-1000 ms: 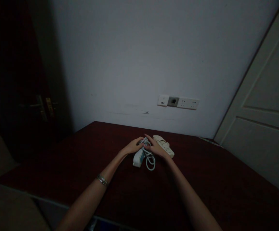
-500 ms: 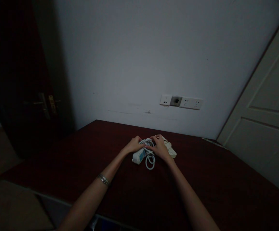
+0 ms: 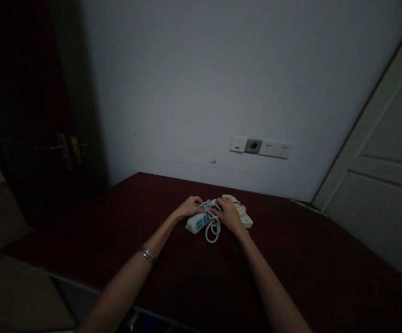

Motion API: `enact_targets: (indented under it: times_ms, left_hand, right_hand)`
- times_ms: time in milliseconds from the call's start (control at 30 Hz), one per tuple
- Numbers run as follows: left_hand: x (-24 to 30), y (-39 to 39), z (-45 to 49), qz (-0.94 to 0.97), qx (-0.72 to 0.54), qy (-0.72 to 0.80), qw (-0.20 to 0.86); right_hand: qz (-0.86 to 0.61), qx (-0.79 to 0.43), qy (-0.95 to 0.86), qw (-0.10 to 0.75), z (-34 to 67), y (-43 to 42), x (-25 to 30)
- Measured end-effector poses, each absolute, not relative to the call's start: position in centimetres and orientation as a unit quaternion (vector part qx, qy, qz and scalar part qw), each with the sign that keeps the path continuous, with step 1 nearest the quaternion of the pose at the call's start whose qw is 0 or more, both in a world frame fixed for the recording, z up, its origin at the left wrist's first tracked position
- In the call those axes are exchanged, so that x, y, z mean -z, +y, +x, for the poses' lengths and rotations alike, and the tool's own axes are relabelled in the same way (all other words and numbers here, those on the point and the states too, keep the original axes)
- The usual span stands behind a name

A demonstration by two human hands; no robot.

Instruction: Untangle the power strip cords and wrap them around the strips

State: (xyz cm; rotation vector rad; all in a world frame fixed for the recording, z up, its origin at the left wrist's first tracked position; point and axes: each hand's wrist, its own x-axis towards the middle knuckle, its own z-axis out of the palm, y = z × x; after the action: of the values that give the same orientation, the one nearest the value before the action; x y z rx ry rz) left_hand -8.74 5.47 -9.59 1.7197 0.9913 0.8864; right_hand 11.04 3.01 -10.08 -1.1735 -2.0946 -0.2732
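A white power strip (image 3: 196, 223) with a blue label lies on the dark red table (image 3: 124, 222), its white cable (image 3: 213, 227) coiled over it in loops. My left hand (image 3: 188, 206) has its fingers curled on the strip's far end and the cable. My right hand (image 3: 227, 214) is closed on the cable bundle from the right. A second, cream power strip (image 3: 243, 214) lies just behind my right hand, partly hidden by it.
A row of wall sockets (image 3: 261, 147) sits on the grey wall above the table. A dark door with a brass handle (image 3: 67, 149) stands at the left. A pale door (image 3: 384, 175) is at the right. The room is dim.
The white strip has turned so its labelled end points more to the left. Both hands have stayed on the cable bundle, shifting slightly.
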Motion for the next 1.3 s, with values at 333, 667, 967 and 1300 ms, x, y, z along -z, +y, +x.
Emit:
enact_targets:
  times_ms: [333, 667, 967, 1300]
  left_hand:
    - [9.8, 5.8, -8.7, 0.717, -0.377, 0.405, 0.424]
    - [10.2, 5.9, -8.6, 0.739, -0.375, 0.444, 0.34]
    - [8.6, 4.2, -8.5, 0.773, -0.291, 0.42, 0.376]
    - [9.6, 3.9, -7.1, 0.761, -0.296, 0.46, 0.349]
  right_hand:
    - [-0.433, -0.142, -0.812, 0.363, 11.3, 2.9, 9.3]
    - [-0.432, -0.183, -0.81, 0.351, 11.6, 2.9, 8.9]
    - [-0.505, 0.012, -0.784, 0.36, 10.9, 2.6, 10.0]
    - [-0.524, 0.097, -0.758, 0.376, 9.4, 1.5, 10.3]
